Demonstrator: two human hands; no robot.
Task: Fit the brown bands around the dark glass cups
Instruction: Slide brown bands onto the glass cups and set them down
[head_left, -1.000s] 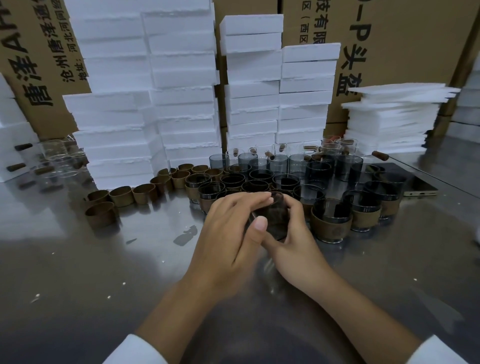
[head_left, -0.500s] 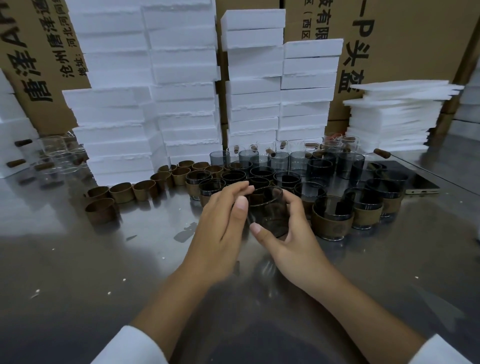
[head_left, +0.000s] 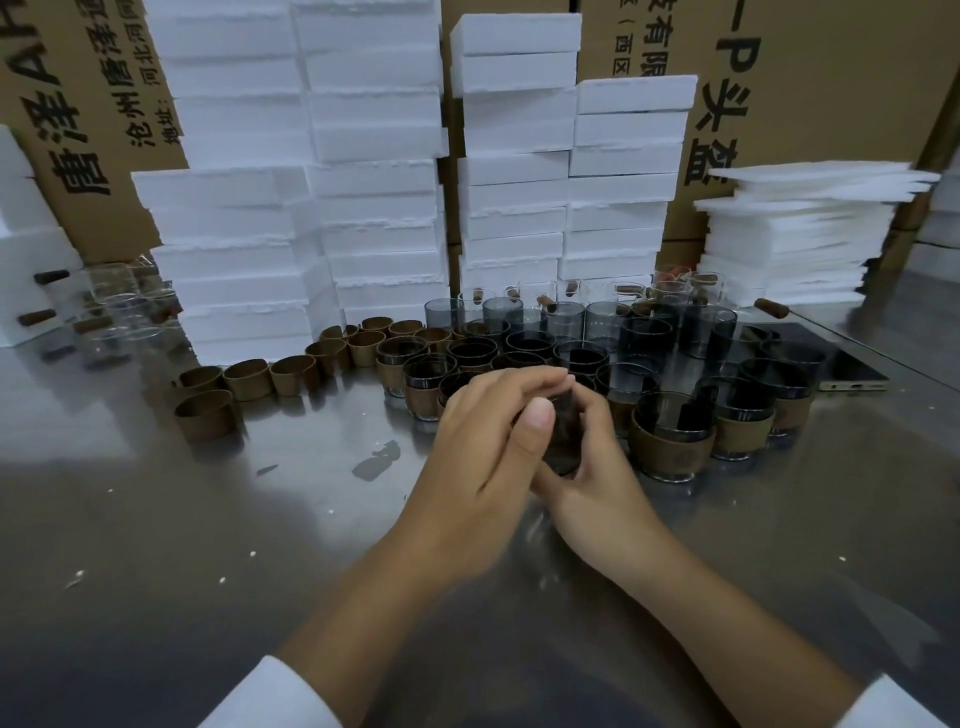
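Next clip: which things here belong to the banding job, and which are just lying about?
Job: held dark cup, gripped by left hand and right hand; loose brown bands; banded cups; unbanded dark cups.
Lying about: foam blocks; foam sheets; cardboard boxes; clear glasses; phone.

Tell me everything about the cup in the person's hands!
The dark glass cup is small and smoky, almost black. Only a strip of its side shows between the two hands. The left hand curls over its top and near side; the right hand wraps it from the right and underneath. It is held over the shiny metal table. Whether one of the brown bands is on it, or whether it stands straight, is hidden.
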